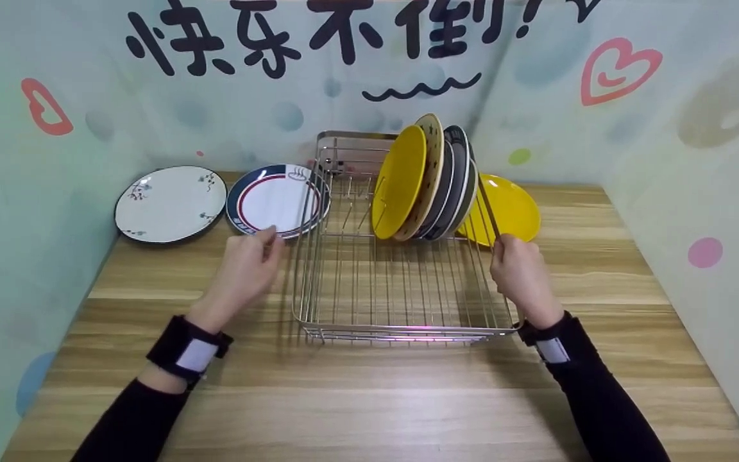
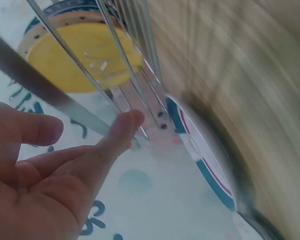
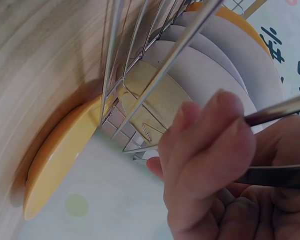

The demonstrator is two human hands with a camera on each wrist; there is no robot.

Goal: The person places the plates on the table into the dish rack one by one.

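Right hand [image 1: 525, 276] grips the wire rack [image 1: 369, 328] with plates [image 1: 398, 183]; left hand [image 1: 244, 263], beside it, holds nothing.
Only the right wrist view shows clearly the fingers curled round the rim; the left wrist view shows thumb and fingertips apart. The rack is in the middle of the wooden tabletop [image 1: 356, 410], before a printed wall [image 1: 247, 109], and wood extends widely in front of its near edge.

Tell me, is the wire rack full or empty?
Partly filled: the wire rack holds several plates standing on edge toward its far right in the head view, while its near part is bare.
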